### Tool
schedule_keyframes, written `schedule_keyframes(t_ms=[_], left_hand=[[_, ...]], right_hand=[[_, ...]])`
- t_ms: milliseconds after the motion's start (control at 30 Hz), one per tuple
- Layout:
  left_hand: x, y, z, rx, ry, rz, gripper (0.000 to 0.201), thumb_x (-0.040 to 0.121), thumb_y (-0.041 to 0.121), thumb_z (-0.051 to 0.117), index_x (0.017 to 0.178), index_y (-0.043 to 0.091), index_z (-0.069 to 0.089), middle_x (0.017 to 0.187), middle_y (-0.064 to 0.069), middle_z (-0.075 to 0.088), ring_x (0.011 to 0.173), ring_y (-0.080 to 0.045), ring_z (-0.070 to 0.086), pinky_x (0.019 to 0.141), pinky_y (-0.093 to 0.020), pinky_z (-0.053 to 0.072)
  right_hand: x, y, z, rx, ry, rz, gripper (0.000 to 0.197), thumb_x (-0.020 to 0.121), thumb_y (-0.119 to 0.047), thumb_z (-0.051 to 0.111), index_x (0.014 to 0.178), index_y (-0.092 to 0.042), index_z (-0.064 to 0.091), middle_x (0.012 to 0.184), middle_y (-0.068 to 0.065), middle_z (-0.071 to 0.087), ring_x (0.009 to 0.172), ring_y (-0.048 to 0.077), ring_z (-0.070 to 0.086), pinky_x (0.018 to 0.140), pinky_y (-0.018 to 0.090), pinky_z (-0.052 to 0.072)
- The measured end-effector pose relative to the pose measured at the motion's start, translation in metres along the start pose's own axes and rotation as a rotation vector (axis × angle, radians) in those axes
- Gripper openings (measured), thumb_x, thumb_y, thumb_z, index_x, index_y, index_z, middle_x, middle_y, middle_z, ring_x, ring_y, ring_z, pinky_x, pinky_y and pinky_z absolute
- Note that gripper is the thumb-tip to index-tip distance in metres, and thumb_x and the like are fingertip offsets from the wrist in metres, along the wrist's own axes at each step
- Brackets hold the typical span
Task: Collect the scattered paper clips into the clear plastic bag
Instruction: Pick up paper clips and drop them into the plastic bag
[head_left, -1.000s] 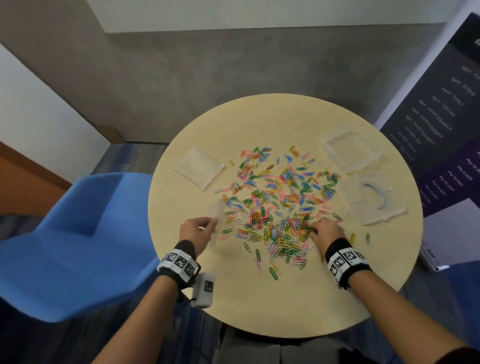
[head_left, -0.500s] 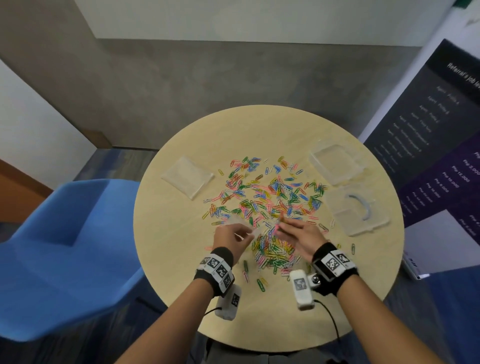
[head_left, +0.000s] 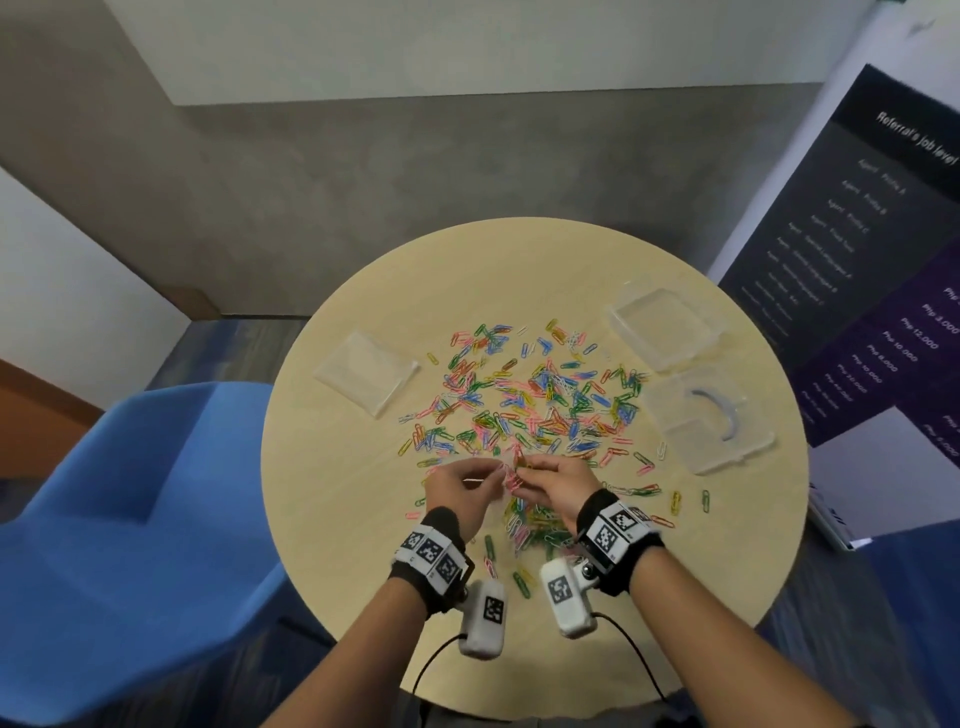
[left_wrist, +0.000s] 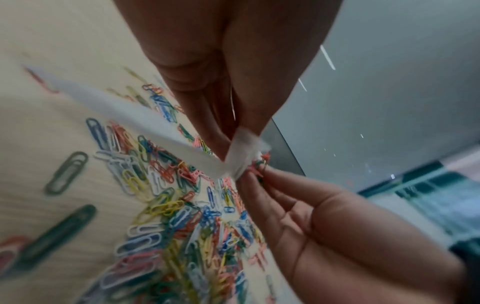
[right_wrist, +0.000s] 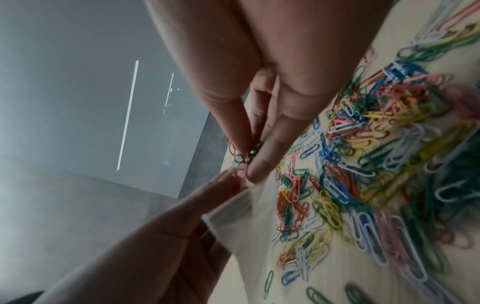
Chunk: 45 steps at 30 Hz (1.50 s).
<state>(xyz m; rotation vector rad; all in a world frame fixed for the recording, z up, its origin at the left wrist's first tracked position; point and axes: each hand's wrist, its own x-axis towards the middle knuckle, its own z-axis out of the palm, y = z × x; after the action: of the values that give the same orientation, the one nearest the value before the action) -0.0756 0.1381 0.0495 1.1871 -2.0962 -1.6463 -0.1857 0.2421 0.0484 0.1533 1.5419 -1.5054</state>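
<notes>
Since a second ago, moved together over the near edge of the paper clips (head_left: 540, 400) on the bench (head_left: 363, 519). Left hand (head_left: 457, 491) grip pinching the clear plastic bag (left_wrist: 161, 131) by its mouth; right hand (head_left: 558, 480) grip clenched on a small bunch of clips (right_wrist: 244, 158), touching the bag opening. Spare bag (head_left: 366, 371) and plastic trays (head_left: 660, 327) lying apart.

Bare forearms wear black wristbands (head_left: 431, 558) with white coded tags; white cameras (head_left: 484, 618) on black cables (head_left: 431, 670) hang beneath.
</notes>
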Motion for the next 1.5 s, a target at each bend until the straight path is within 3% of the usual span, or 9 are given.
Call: schedule_keyframes(t_ms=[133, 333, 600, 767, 900, 1000, 1100, 1233, 1500], left_hand=[[0.004, 0.001, -0.002, -0.078, -0.020, -0.031, 0.005, 0.083, 0.022, 0.075, 0.087, 0.021, 0.078, 0.080, -0.002, 0.076, 0.075, -0.019, 0.073, 0.077, -0.040, 0.061], [0.002, 0.006, -0.005, -0.047, 0.015, 0.010, 0.014, 0.082, 0.016, 0.075, 0.081, 0.030, 0.077, 0.078, 0.002, 0.076, 0.076, -0.018, 0.073, 0.077, -0.041, 0.061], [0.001, 0.012, -0.015, 0.200, -0.042, 0.182, 0.019, 0.082, 0.007, 0.072, 0.097, 0.018, 0.077, 0.083, 0.004, 0.073, 0.077, -0.008, 0.068, 0.077, -0.023, 0.057], [0.008, 0.010, -0.020, 0.368, -0.001, 0.239, 0.027, 0.086, 0.003, 0.065, 0.102, 0.022, 0.076, 0.086, 0.001, 0.068, 0.078, -0.014, 0.065, 0.076, -0.027, 0.056], [0.011, 0.018, -0.022, 0.223, 0.029, 0.121, 0.028, 0.086, 0.012, 0.069, 0.113, 0.018, 0.071, 0.082, 0.002, 0.073, 0.074, -0.011, 0.070, 0.079, -0.024, 0.057], [0.016, 0.020, -0.028, 0.239, 0.077, 0.098, 0.020, 0.087, 0.017, 0.067, 0.106, 0.016, 0.074, 0.084, 0.001, 0.073, 0.076, -0.015, 0.070, 0.079, -0.029, 0.057], [0.021, 0.018, -0.040, 0.211, 0.146, 0.105, 0.013, 0.085, 0.023, 0.068, 0.096, 0.026, 0.075, 0.085, 0.004, 0.071, 0.072, -0.017, 0.070, 0.071, -0.040, 0.061], [0.022, 0.021, -0.055, 0.223, 0.209, 0.122, 0.011, 0.085, 0.029, 0.067, 0.093, 0.032, 0.073, 0.079, 0.008, 0.067, 0.067, -0.020, 0.068, 0.069, -0.039, 0.059], [0.012, 0.013, -0.065, 0.312, 0.214, 0.081, 0.016, 0.087, 0.026, 0.064, 0.099, 0.025, 0.075, 0.078, 0.009, 0.065, 0.065, -0.015, 0.062, 0.069, -0.027, 0.053]], right_hand=[[-0.005, -0.004, 0.008, -0.155, -0.058, -0.008, 0.025, 0.088, 0.008, 0.058, 0.113, 0.007, 0.063, 0.093, 0.015, 0.068, 0.082, 0.021, 0.069, 0.073, 0.025, 0.060], [-0.001, -0.007, 0.015, -0.612, -0.073, -0.006, 0.022, 0.075, 0.006, 0.056, 0.088, 0.000, 0.074, 0.088, 0.021, 0.069, 0.092, 0.036, 0.066, 0.084, 0.045, 0.054], [-0.017, -0.022, 0.036, -1.396, -0.041, -0.207, 0.030, 0.091, -0.007, 0.053, 0.119, -0.006, 0.063, 0.119, 0.016, 0.061, 0.110, 0.031, 0.060, 0.093, 0.034, 0.051], [-0.016, -0.030, 0.031, -1.129, -0.164, -0.232, 0.039, 0.093, 0.001, 0.050, 0.131, -0.004, 0.055, 0.126, 0.014, 0.057, 0.119, 0.029, 0.056, 0.098, 0.034, 0.049], [-0.019, -0.039, 0.012, -0.660, -0.116, -0.328, 0.025, 0.086, 0.007, 0.060, 0.104, -0.004, 0.072, 0.105, 0.012, 0.071, 0.083, 0.015, 0.071, 0.069, 0.028, 0.060], [-0.013, -0.044, -0.023, -0.846, 0.115, -0.390, 0.015, 0.084, -0.007, 0.067, 0.093, -0.017, 0.074, 0.095, 0.002, 0.072, 0.072, 0.015, 0.070, 0.069, 0.035, 0.061], [0.003, -0.030, -0.060, -1.460, 0.204, -0.132, 0.070, 0.071, -0.038, 0.081, 0.133, -0.023, 0.050, 0.137, 0.006, 0.047, 0.115, 0.026, 0.057, 0.094, 0.041, 0.051], [0.015, 0.003, -0.068, -1.634, 0.184, -0.069, 0.112, 0.059, -0.054, 0.083, 0.148, -0.027, 0.020, 0.149, 0.012, 0.021, 0.131, 0.034, 0.038, 0.099, 0.046, 0.046], [0.022, 0.013, -0.039, -1.684, 0.104, -0.366, 0.048, 0.090, -0.026, 0.063, 0.135, -0.021, 0.048, 0.142, 0.009, 0.038, 0.124, 0.027, 0.047, 0.098, 0.038, 0.048]])
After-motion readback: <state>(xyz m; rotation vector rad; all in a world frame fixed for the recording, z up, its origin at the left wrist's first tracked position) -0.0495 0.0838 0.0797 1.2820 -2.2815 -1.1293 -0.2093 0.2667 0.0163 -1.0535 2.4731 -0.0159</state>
